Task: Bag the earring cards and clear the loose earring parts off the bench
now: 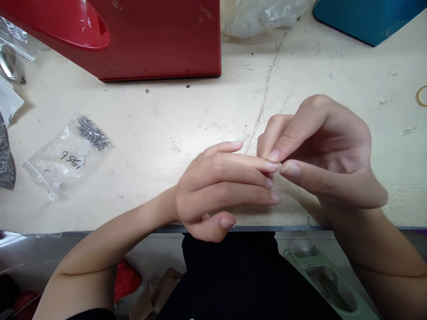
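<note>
Above the front part of the worktable [140,169], my left hand [213,186] is stretched out to the right, back upward, its fingers nearly straight and its thumb tucked lower down. My right hand [328,151] comes in from the right with its thumb and forefinger closing in a pinch at the tip of one left finger. The forefinger touches that fingertip, while the thumb tip sits just beside it. Anything between them is too small to make out. To the left lies a clear zip bag [56,166] marked with handwritten digits, with thin dark metal pieces [93,133] bunched in its upper corner.
A big red box-like casing [160,40] stands at the back left, with a blue casing [363,18] at the back right. Between them rests a cloudy plastic bag [263,18]. A yellowish ring [423,96] is at the right edge. Below the table is a green plastic stool [300,266].
</note>
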Motion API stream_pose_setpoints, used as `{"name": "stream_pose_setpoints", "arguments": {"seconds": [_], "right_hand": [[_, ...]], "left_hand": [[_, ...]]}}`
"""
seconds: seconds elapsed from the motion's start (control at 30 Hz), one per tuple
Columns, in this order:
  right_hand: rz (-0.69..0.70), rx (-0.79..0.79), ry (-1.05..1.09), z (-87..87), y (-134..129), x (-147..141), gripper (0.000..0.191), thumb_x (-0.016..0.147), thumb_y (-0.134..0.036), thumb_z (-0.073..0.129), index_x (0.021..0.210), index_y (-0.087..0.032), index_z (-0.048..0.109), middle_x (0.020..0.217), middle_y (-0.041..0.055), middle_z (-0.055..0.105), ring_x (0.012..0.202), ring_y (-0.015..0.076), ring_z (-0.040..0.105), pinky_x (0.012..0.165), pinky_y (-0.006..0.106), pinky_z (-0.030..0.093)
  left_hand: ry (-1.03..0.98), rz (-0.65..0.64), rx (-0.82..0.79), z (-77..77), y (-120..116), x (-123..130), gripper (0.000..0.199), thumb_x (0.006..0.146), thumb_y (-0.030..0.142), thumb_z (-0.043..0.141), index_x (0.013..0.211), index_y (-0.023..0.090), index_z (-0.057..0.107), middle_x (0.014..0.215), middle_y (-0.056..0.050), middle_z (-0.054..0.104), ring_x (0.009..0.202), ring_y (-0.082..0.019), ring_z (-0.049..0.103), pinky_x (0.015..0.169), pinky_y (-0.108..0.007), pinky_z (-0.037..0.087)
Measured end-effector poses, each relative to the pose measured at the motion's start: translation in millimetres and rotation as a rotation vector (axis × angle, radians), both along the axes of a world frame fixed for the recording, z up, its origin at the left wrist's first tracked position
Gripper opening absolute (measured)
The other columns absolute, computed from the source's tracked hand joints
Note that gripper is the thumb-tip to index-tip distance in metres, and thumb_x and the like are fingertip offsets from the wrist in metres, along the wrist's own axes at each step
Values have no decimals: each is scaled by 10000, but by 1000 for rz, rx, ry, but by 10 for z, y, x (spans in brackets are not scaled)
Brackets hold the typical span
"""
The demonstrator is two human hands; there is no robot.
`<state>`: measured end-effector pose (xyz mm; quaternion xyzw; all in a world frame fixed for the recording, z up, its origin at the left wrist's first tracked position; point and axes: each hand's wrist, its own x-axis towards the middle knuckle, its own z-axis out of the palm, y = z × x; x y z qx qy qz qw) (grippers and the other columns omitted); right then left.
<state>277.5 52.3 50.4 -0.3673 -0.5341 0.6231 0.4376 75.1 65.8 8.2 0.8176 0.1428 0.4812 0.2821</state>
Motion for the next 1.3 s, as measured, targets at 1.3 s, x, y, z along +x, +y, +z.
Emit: {"name": "stream_pose_setpoints", "arguments": {"seconds": [1.3], "right_hand": [[-212, 390, -444, -105, 54, -69, 188, 899, -196, 664, 773, -320, 727, 744, -17, 730, 661, 195, 693, 658, 386, 590]], "left_hand": [[123, 25, 21, 20, 47, -42, 293, 1025, 327, 438, 970, 204, 699, 948, -43, 761, 1149, -186, 684, 958, -319, 608]]}}
